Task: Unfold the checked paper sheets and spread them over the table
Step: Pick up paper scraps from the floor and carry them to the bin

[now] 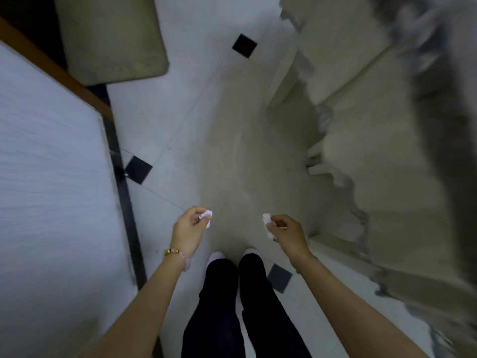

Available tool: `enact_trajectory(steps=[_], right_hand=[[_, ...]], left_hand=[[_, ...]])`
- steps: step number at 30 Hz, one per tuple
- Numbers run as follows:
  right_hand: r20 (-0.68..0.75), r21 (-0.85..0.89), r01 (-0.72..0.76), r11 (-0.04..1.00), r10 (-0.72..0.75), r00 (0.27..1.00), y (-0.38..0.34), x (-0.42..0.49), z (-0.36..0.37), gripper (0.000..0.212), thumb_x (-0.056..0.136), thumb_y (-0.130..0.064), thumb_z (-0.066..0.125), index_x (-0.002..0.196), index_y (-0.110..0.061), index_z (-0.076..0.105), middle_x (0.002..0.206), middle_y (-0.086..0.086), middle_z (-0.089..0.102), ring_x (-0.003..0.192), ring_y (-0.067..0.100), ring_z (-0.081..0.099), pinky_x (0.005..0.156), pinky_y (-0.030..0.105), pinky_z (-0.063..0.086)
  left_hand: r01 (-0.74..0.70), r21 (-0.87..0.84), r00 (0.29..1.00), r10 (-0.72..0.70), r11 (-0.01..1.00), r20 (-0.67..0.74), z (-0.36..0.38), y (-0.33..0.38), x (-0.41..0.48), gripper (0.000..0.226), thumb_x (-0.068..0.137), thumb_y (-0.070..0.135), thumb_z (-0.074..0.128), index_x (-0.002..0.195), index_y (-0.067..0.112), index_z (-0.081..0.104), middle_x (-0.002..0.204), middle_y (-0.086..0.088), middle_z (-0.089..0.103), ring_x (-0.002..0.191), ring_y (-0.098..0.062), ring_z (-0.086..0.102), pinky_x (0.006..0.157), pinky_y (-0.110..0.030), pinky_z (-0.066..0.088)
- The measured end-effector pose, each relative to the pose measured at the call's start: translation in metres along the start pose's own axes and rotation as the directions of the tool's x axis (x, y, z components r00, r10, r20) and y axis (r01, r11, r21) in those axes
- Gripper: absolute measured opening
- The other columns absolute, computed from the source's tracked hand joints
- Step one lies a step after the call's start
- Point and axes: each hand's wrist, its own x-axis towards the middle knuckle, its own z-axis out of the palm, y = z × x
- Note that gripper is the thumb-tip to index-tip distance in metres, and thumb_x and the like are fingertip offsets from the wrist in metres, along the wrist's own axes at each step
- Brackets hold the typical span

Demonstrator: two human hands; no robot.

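I look straight down at a tiled floor. My left hand (188,228), with a bead bracelet on the wrist, is closed on a small crumpled white paper wad (206,216). My right hand (286,231) grips a second crumpled white paper wad (268,226). Both hands hang at about waist height above the floor, roughly a hand's width apart. At the far left lies the table (51,164), covered by a pale sheet with a fine pattern, blurred. No checked pattern can be made out on the wads.
My legs in dark trousers and white shoes (232,280) stand between my arms. A beige cushioned seat (108,40) sits at the top left. Pale marble-like steps or ledges (374,151) fill the right side. The floor has white tiles with small black squares (244,45).
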Motion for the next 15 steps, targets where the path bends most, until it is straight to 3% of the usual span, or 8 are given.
enact_trajectory(steps=[2, 4, 10, 15], right_hand=[[0.001, 0.013, 0.029, 1.000, -0.029, 1.000, -0.033, -0.053, -0.012, 0.025, 0.088, -0.034, 0.063, 0.073, -0.015, 0.060, 0.067, 0.000, 0.054, 0.063, 0.013, 0.050, 0.057, 0.017, 0.043], [0.001, 0.075, 0.098, 0.992, -0.098, 0.995, -0.068, -0.100, -0.023, 0.034, 0.088, -0.035, 0.063, 0.061, -0.017, 0.052, 0.059, 0.000, 0.045, 0.056, 0.011, 0.041, 0.052, 0.017, 0.037], [-0.002, 0.148, 0.224, 0.963, -0.226, 0.974, -0.130, -0.195, -0.053, 0.027, 0.088, -0.017, 0.065, 0.062, -0.020, 0.057, 0.056, -0.006, 0.050, 0.054, 0.007, 0.043, 0.052, 0.015, 0.038], [0.009, 0.249, 0.222, 0.943, -0.232, 0.973, -0.154, -0.244, -0.086, 0.019, 0.088, -0.011, 0.061, 0.070, -0.010, 0.061, 0.067, 0.009, 0.047, 0.059, 0.015, 0.041, 0.052, 0.023, 0.034]], left_hand=[[0.031, -0.027, 1.000, -0.031, 0.999, 0.001, -0.017, 0.029, -0.051, 0.004, 0.087, 0.014, 0.063, 0.083, 0.014, 0.065, 0.072, -0.001, 0.063, 0.064, -0.001, 0.058, 0.073, -0.025, 0.046], [0.031, -0.058, 1.000, -0.030, 0.998, 0.008, -0.035, 0.056, -0.095, 0.006, 0.088, 0.016, 0.062, 0.082, 0.015, 0.065, 0.074, -0.002, 0.064, 0.072, -0.011, 0.060, 0.076, -0.030, 0.046], [-0.013, -0.207, 0.998, 0.000, 0.978, -0.060, -0.075, 0.112, -0.197, 0.011, 0.091, 0.016, 0.057, 0.081, 0.016, 0.061, 0.083, -0.009, 0.064, 0.083, -0.024, 0.061, 0.075, -0.031, 0.048], [-0.095, -0.237, 0.995, 0.083, 0.967, -0.059, -0.105, 0.140, -0.250, 0.011, 0.092, 0.019, 0.056, 0.087, 0.011, 0.063, 0.092, -0.009, 0.065, 0.086, -0.023, 0.062, 0.083, -0.035, 0.049]])
